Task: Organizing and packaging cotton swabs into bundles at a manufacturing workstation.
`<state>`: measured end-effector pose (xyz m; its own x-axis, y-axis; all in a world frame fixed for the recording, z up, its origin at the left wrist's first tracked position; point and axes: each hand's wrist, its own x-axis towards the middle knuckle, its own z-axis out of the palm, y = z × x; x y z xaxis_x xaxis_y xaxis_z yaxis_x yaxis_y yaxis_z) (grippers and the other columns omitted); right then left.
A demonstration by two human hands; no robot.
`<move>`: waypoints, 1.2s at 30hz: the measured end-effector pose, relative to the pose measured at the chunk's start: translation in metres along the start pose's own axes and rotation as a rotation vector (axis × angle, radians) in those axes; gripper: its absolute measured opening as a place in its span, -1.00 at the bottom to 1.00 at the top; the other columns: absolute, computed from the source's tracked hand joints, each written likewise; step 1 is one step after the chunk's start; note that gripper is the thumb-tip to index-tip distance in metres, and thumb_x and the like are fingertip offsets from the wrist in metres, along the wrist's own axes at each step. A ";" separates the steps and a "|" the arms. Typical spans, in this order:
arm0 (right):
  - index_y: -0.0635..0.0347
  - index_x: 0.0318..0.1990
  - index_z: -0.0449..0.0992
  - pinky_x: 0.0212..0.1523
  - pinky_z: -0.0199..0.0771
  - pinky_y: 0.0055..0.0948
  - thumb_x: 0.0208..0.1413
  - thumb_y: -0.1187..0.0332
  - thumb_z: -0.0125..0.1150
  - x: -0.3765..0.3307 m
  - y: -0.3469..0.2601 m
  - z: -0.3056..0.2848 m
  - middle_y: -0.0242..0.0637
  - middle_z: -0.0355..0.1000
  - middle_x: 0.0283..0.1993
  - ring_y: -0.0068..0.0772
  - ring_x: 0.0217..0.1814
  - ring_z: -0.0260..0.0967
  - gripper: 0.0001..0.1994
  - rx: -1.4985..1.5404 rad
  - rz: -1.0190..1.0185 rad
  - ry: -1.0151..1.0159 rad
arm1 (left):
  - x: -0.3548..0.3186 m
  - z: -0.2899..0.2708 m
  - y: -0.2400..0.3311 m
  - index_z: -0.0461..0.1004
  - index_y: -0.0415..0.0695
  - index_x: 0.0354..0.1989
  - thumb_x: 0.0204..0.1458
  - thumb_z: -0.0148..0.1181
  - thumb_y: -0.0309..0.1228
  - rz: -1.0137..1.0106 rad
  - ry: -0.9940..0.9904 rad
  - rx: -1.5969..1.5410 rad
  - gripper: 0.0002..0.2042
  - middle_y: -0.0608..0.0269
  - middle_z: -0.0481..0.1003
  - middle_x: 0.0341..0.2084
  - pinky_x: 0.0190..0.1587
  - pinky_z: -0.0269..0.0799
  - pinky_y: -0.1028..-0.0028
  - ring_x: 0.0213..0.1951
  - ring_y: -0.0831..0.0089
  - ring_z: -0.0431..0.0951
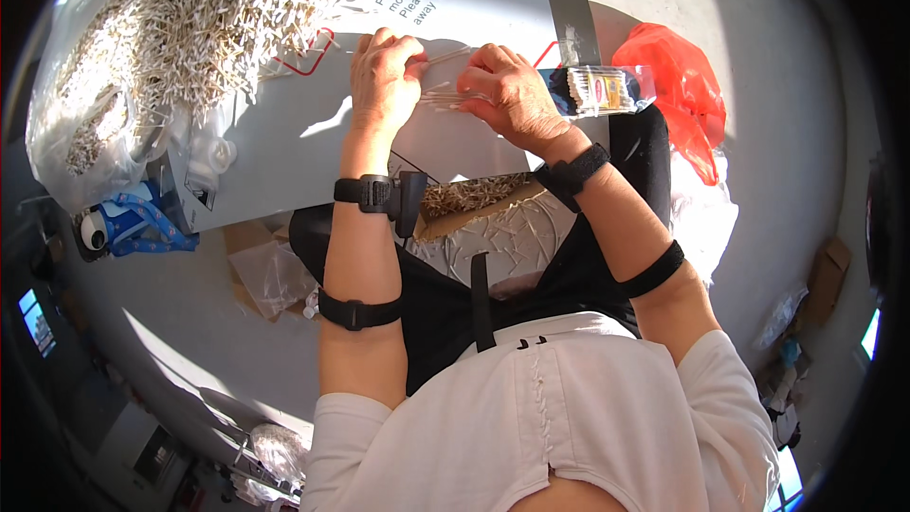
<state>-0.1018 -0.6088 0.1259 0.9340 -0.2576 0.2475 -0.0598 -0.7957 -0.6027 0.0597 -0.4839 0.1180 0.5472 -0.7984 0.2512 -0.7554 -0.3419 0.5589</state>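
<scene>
My left hand [384, 76] and right hand [507, 95] meet over the flat cardboard sheet [284, 133] on my lap, both pinched closed on a small bundle of cotton swabs [444, 95] that lies crosswise between them, a few sticks jutting out toward the left fingertips. The bundle sits just above the sheet, near its middle, close to the big loose heap of swabs [190, 19] piled at the far left. Risk noted: the grip is on the ends only, so I judge that any slackening of either thumb would let sticks fan out and slide down the tilted sheet into my lap, where a scatter of swabs [474, 194] already lies. A clear packed box of swabs [607, 90] rests just beside my right knuckles; a wide sweep of that hand could knock it off the near edge. The red plastic bag [678, 85] lies beyond it, apart. Open room: the bare stretch of sheet below my left wrist is free, and the floor to the right is well apart from both hands. The sheet's near edge runs close under my wrists.
</scene>
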 end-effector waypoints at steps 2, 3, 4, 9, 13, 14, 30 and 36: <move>0.10 -0.30 0.52 -0.04 0.44 -0.21 -0.22 0.36 0.45 -0.003 0.000 0.001 -0.31 0.36 -0.15 -0.18 -0.05 0.35 -0.72 -0.012 -0.006 -0.022 | -0.010 0.000 0.006 0.54 -0.06 -0.47 -0.21 0.34 -0.54 -0.011 -0.060 0.015 -0.87 0.31 0.45 -0.34 -0.09 0.34 0.23 -0.15 0.18 0.42; 0.11 -0.28 0.52 -0.03 0.44 -0.21 -0.19 0.41 0.42 -0.005 0.000 0.001 -0.30 0.36 -0.15 -0.15 -0.04 0.35 -0.74 0.026 0.007 -0.003 | -0.014 0.000 0.009 0.55 -0.09 -0.39 -0.18 0.31 -0.56 -0.031 -0.095 0.006 -0.85 0.26 0.45 -0.30 -0.03 0.32 0.21 -0.10 0.18 0.41; 0.13 -0.27 0.52 -0.02 0.44 -0.22 -0.17 0.46 0.39 -0.005 -0.001 0.001 -0.28 0.36 -0.16 -0.12 -0.04 0.36 -0.75 0.066 0.015 0.017 | -0.020 0.001 0.009 0.55 -0.09 -0.39 -0.18 0.31 -0.56 -0.031 -0.093 0.010 -0.85 0.26 0.45 -0.30 -0.03 0.32 0.21 -0.10 0.18 0.41; 0.23 -0.06 0.47 0.17 0.35 -0.29 0.02 0.61 0.17 -0.015 -0.007 0.016 -0.15 0.34 0.07 -0.11 0.16 0.32 -0.71 0.502 0.279 0.383 | -0.047 0.009 0.014 0.39 -0.17 0.08 0.04 0.12 -0.57 -0.152 0.331 -0.357 -0.62 0.07 0.35 0.12 0.26 0.18 0.23 0.17 0.14 0.32; 0.37 0.14 0.35 0.34 0.17 -0.34 0.25 0.59 -0.05 -0.012 -0.018 0.035 -0.03 0.18 0.32 -0.17 0.36 0.17 -0.69 0.768 0.281 0.528 | -0.050 0.030 0.026 0.21 -0.24 0.28 0.26 0.02 -0.33 -0.266 0.483 -0.629 -0.54 -0.02 0.20 0.30 0.38 0.02 0.19 0.34 0.14 0.17; 0.38 0.14 0.35 0.34 0.16 -0.34 0.27 0.59 -0.06 -0.009 -0.021 0.039 -0.03 0.17 0.33 -0.18 0.36 0.18 -0.69 0.798 0.295 0.547 | -0.047 0.034 0.031 0.21 -0.24 0.28 0.26 0.02 -0.33 -0.265 0.482 -0.630 -0.54 -0.02 0.20 0.30 0.38 0.02 0.19 0.34 0.14 0.17; 0.24 -0.27 0.57 0.02 0.46 -0.39 -0.14 0.60 0.32 -0.020 0.003 0.010 -0.19 0.36 -0.03 -0.23 -0.02 0.43 -0.78 0.530 0.230 0.285 | -0.066 0.008 0.041 0.50 -0.11 -0.26 -0.33 0.28 -0.67 0.064 0.141 0.079 -0.64 0.19 0.41 -0.07 0.06 0.29 0.17 0.08 0.09 0.37; 0.17 -0.38 0.53 -0.20 0.50 -0.29 -0.08 0.51 0.27 -0.013 0.002 0.015 -0.28 0.41 -0.26 -0.15 -0.18 0.42 -0.92 0.075 0.079 0.212 | -0.071 0.015 0.040 0.52 -0.06 -0.31 -0.24 0.27 -0.62 -0.005 0.067 0.084 -0.73 0.23 0.41 -0.09 0.04 0.27 0.18 0.03 0.15 0.38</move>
<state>-0.1085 -0.5988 0.1105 0.8321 -0.4332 0.3464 -0.0961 -0.7276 -0.6793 -0.0146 -0.4486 0.1114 0.5721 -0.7625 0.3022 -0.7786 -0.3889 0.4925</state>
